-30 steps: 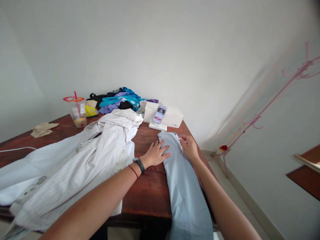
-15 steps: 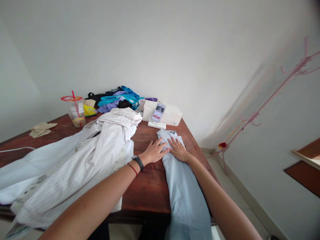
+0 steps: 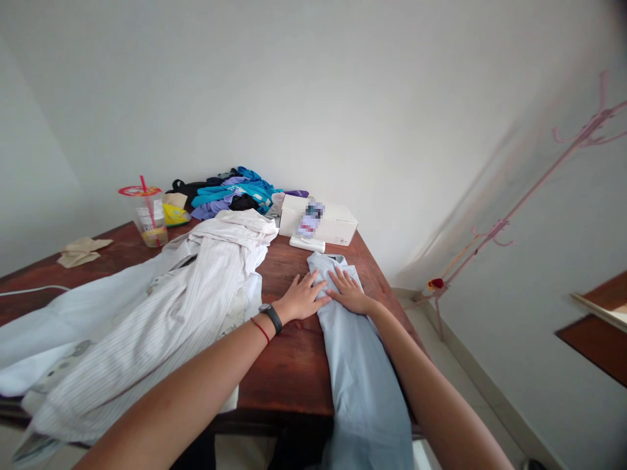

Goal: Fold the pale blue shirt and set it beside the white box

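Note:
A light blue-grey collared shirt lies lengthwise in a narrow fold on the wooden table, its collar away from me and its lower end hanging over the front edge. Across its left side, near the collar, my left hand rests with fingers spread, partly on the cloth and partly on the wood. Flat on the same upper part lies my right hand, fingers stretched out. The thumbs are close together. Neither hand grips anything.
Left of the shirt are stacked white and striped shirts. Behind stand a plastic cup with a straw, a heap of clothes, and a white box with a phone propped against it. A pink coat rack stands right.
Both hands stay on the shirt in almost the same place. My right hand has shifted very slightly left and away from me.

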A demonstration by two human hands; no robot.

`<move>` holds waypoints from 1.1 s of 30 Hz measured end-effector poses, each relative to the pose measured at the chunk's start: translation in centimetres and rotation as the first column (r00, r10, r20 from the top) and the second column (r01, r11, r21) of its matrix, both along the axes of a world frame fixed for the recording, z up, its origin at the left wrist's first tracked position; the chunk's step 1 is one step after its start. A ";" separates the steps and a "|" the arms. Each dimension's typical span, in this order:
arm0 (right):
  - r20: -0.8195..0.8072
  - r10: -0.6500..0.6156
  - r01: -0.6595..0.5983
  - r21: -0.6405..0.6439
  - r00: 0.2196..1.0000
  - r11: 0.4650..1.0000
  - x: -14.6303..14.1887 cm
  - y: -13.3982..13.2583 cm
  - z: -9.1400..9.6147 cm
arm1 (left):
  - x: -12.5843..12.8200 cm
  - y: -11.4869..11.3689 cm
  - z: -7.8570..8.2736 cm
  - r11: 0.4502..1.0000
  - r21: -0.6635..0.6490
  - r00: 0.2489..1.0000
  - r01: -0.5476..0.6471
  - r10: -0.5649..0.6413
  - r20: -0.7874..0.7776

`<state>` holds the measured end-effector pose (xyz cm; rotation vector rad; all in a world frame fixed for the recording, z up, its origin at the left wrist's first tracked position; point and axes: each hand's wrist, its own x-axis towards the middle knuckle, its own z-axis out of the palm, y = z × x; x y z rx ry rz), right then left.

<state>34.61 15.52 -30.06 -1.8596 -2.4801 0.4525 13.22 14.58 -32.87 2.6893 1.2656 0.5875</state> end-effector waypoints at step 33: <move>-0.340 -0.221 0.356 0.412 0.914 0.839 3.6 1.8 -1.3 | -0.1 -0.5 0.5 0.999 -0.039 1.000 -0.003 0.002 -0.022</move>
